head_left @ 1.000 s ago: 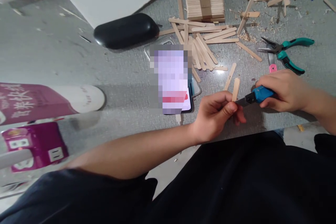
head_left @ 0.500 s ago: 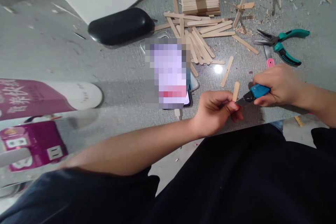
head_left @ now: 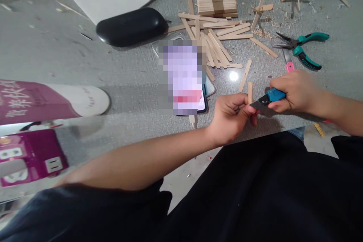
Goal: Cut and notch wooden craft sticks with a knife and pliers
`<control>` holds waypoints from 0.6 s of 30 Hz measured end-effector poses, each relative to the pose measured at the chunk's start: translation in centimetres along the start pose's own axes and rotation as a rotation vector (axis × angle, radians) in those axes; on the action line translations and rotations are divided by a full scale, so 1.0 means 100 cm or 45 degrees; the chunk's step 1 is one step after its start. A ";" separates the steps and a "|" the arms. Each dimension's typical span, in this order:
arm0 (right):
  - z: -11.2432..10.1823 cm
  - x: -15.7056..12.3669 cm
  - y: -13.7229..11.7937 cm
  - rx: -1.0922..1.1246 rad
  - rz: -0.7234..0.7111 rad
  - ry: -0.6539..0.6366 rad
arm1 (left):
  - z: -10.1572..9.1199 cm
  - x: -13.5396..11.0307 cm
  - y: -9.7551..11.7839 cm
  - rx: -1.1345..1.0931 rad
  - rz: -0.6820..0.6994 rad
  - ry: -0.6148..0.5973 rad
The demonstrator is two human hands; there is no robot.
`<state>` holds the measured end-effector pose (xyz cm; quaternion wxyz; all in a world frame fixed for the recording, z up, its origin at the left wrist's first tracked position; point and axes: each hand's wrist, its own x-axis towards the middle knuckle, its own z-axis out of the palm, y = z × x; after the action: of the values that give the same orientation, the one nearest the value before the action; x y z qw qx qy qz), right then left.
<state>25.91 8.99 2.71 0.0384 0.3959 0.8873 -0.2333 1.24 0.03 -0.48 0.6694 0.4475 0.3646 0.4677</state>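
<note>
Gray tabletop, right hand around knife, left hand around stick, now more upright

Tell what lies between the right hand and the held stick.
The head view shows the knife there, held by the right hand, blade at the stick.

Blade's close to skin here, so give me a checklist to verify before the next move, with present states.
1. Stick gripped: ok, pinched in the left hand.
2. Knife held by its handle: ok, in the right hand.
3. Blade well clear of the left thumb: not ok, it is right beside it.
4. Blade's depth in the stick: cannot tell, too small to see.
5. Pliers apart from the knife: ok, lying beyond the right hand.
6. Phone apart from the blade: ok, left of it.
</note>
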 end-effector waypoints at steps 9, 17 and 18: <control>0.006 0.003 0.007 -0.088 -0.093 0.310 | -0.001 0.001 -0.009 -0.157 -0.100 -0.005; 0.005 -0.001 0.015 -0.181 -0.154 0.369 | 0.000 0.001 -0.005 -0.218 -0.095 0.023; 0.005 -0.002 0.015 -0.172 -0.154 0.363 | 0.000 0.002 -0.005 -0.221 -0.099 0.027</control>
<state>27.10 9.48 1.70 -0.0755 0.3675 0.9196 -0.1166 1.44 0.09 -0.99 0.7194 0.3686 0.3468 0.4757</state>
